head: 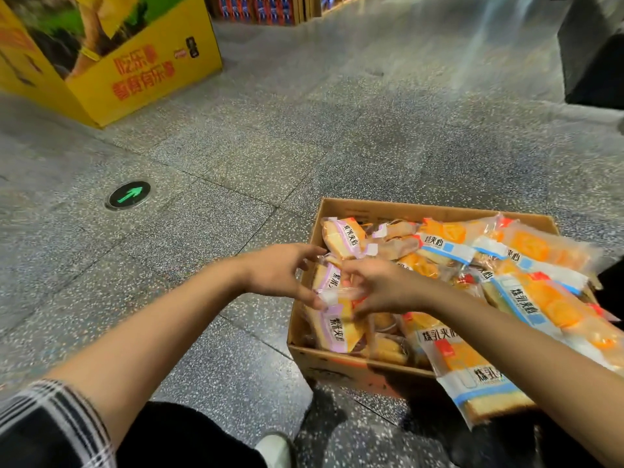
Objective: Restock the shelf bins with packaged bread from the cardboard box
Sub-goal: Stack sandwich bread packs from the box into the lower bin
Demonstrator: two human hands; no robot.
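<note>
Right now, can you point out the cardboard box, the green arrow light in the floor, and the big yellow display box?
cardboard box point(351, 364): head view, on its near front wall.
green arrow floor light point(129, 195): head view, on the arrow at its centre.
yellow display box point(148, 67): head view, on its printed front face.

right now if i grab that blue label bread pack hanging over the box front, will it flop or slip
The blue-label pack probably sags: it's long, soft sliced bread in thin film. Its glossy wrapper looks slippery. It already overhangs the cardboard box, so a nudge may tip it out.
</note>
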